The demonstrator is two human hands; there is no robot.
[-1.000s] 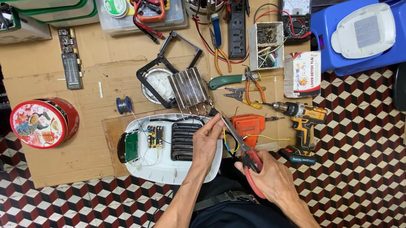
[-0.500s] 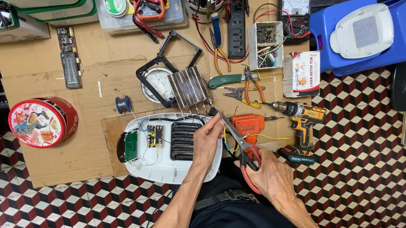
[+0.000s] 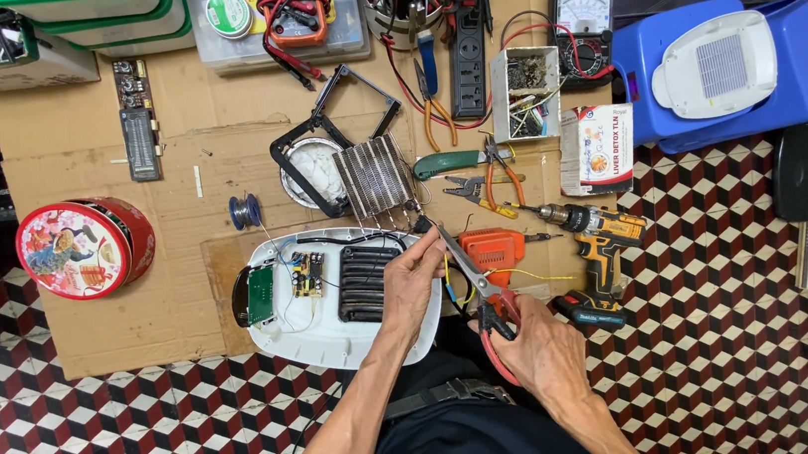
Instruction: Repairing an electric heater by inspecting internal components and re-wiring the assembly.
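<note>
- Long-nose pliers (image 3: 463,266), red-handled: grasped by the right hand (image 3: 542,348), fingers clenched round the handles. The shaft runs up and to the left; the tip sits at the upper right edge of the opened casing, just below the metal heating grille.
- Left hand (image 3: 410,281): rests on the right side of the casing, fingers curled with the tips pinched near the pliers' tip. What they pinch is too small to tell; thin yellow and blue wires (image 3: 451,292) run beneath the hand.
- Opened white appliance casing (image 3: 320,331): lies on the cardboard directly in front of the person. Inside it are a black ribbed block (image 3: 362,281), a small circuit board (image 3: 307,274) and a green board (image 3: 260,294) at the left end.
- Metal heating grille (image 3: 376,175): just above the casing, resting against a black frame (image 3: 316,146) that surrounds a white disc.
- Orange box (image 3: 492,250): immediately right of the pliers, touching the cardboard edge.
- Yellow and black cordless drill (image 3: 593,237): right of the orange box, on the patterned floor tiles.
- Loose pliers and cutters (image 3: 489,183): lying above the orange box, beside a green-handled tool (image 3: 447,162).
- Round red tin (image 3: 84,248): at the left edge of the cardboard sheet (image 3: 85,140), well apart from the hands.
- Analogue meter (image 3: 583,23) and black power strip (image 3: 468,50): at the far edge of the work area.
- Blue container (image 3: 805,45): far right, with a white vented cover lying on it.
</note>
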